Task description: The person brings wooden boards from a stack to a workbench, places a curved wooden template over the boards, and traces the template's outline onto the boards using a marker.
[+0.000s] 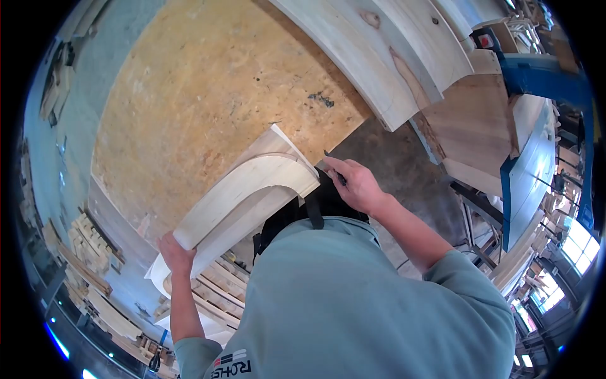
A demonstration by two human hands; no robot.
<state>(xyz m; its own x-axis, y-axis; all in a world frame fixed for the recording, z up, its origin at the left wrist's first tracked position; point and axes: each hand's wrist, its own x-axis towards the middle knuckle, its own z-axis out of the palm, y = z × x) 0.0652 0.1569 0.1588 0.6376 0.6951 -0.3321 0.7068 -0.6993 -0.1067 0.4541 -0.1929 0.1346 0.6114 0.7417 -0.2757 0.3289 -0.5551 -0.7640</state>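
A pale curved wooden piece [233, 189] lies along the near edge of the worn wooden tabletop [208, 82], with a hooked curve at its right end. My left hand [177, 254] is closed around its lower left end. Just right of the curved end, my right hand [355, 184] is closed on a small dark tool [339, 177], whose thin tip shows beyond the fingers. The hand is apart from the wood; most of the tool is hidden in the palm.
Large curved boards [379, 50] lie at the tabletop's upper right. A blue machine frame [543, 79] and a blue-edged panel [527, 170] stand at the right. Slatted wood pieces [218, 290] lie below my left side. Stacked wood [95, 246] is at the far left.
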